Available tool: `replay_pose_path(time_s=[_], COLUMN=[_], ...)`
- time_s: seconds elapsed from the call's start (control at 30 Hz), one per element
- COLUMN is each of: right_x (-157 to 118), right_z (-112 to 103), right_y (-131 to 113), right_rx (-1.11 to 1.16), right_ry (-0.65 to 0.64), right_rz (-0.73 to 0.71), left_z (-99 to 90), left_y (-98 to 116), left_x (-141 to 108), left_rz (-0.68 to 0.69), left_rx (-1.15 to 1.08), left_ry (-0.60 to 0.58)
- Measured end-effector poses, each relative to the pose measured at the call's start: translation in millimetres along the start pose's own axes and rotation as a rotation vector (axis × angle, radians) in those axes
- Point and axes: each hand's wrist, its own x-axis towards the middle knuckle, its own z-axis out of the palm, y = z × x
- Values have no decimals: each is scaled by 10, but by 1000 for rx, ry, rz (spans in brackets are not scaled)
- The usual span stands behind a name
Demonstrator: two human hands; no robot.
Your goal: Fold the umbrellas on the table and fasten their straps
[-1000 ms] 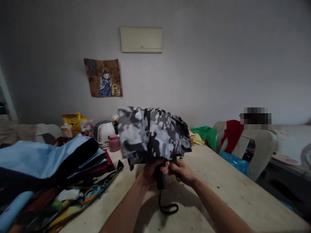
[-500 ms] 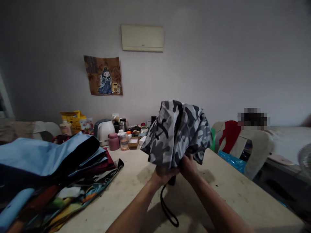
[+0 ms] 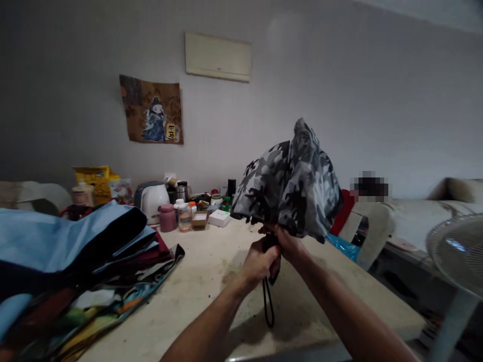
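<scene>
A grey, black and white camouflage umbrella (image 3: 289, 186) is held up over the table, its canopy loose and partly spread, its top tilted away to the right. My left hand (image 3: 261, 261) is closed round the black handle (image 3: 272, 244), from which a black wrist strap (image 3: 268, 306) dangles. Just above it, my right hand (image 3: 289, 244) is closed on the umbrella under the canopy's lower edge. The cloth hides part of its fingers and the shaft.
Several folded umbrellas (image 3: 71, 236) are piled on the table (image 3: 204, 281) at the left. Along the back stand a white kettle (image 3: 153, 201), a pink jar (image 3: 167, 217), bottles and a white box (image 3: 219, 217). A fan (image 3: 458, 251) stands at the right, with chairs beyond the table.
The canopy has risen and opened out, its top now pointing up. My left hand has shifted down onto the handle. The view has turned a little to the right.
</scene>
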Motion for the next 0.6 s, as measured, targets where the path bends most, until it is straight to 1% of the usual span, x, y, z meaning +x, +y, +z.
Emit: replay_pose_path(time_s=[0.07, 0.1, 0.17, 0.2, 0.23, 0.3, 0.33, 0.37, 0.4, 0.43, 0.5, 0.53, 0.6], right_x=[33, 51, 73, 70, 55, -2, -37, -71, -100, -123, -151, -157, -160], right_z=[78, 130, 212, 221, 200, 68, -28, -126, -214, -279, -321, -302, -218], right_y=[-214, -298, -408, -436, -447, -429, -405, -374, -341, -312, -285, -294, -356], right_rx=[37, 103, 174, 218, 255, 332, 363, 385, 421, 471, 503, 463, 300], right_ry=[-77, -89, -142, -181, -229, -366, -438, -538, -588, -563, -451, -382, -279], right_rz=[-4, 29, 89, 108, 114, 120, 129, 161, 181, 164, 111, 59, -58], left_z=[-31, -60, -139, -187, -239, -346, -396, -436, -463, -472, -432, -384, -256], left_y=[23, 26, 40, 60, 92, 192, 256, 323, 389, 449, 538, 564, 584], left_x=[15, 14, -7, -25, -47, -95, -119, -141, -161, -177, -196, -199, -193], left_rz=[-24, -52, -96, -97, -84, -38, -21, -9, -7, -14, -35, -32, 13], left_rx=[-158, -242, -365, -396, -411, -444, -470, -503, -538, -571, -590, -566, -458], left_ry=[-5, -1, 15, 25, 27, 9, -20, -57, -102, -148, -218, -225, -195])
